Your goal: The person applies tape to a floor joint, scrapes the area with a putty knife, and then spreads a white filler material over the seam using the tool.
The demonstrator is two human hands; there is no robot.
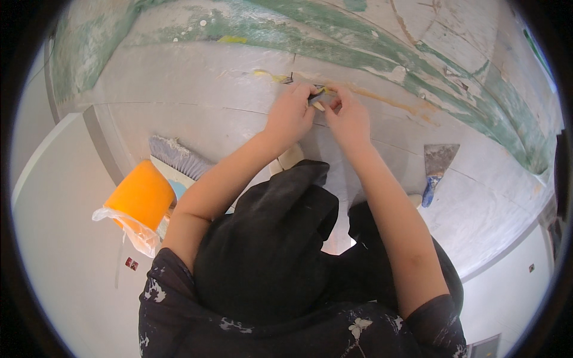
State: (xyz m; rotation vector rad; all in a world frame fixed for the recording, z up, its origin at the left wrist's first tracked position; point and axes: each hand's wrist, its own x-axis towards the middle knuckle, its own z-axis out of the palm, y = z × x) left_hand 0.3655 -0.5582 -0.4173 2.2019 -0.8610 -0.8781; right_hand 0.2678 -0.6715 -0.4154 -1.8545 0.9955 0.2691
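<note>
Both hands meet over the grey tiled floor in front of my knees. My left hand point(291, 111) is closed, its fingertips pinching a small dark piece with yellow on it point(316, 96), whose kind I cannot make out. Close against it, my right hand point(348, 118) has its thumb and fingers drawn together at the same piece; a pale bit shows between the two hands. On the floor just beyond lies a thin yellow strip with a dark end point(271, 76). A brownish streak point(382, 98) runs over the tiles to the right of my hands.
Left of me, an orange bucket point(138, 194) with clear plastic film lies tilted beside a grey-bristled broom point(176, 156). To the right is a broad scraper point(440, 160) with a blue handle. Crumpled, stained green sheeting point(262, 27) spreads across the far floor. A white panel point(57, 197) stands at left.
</note>
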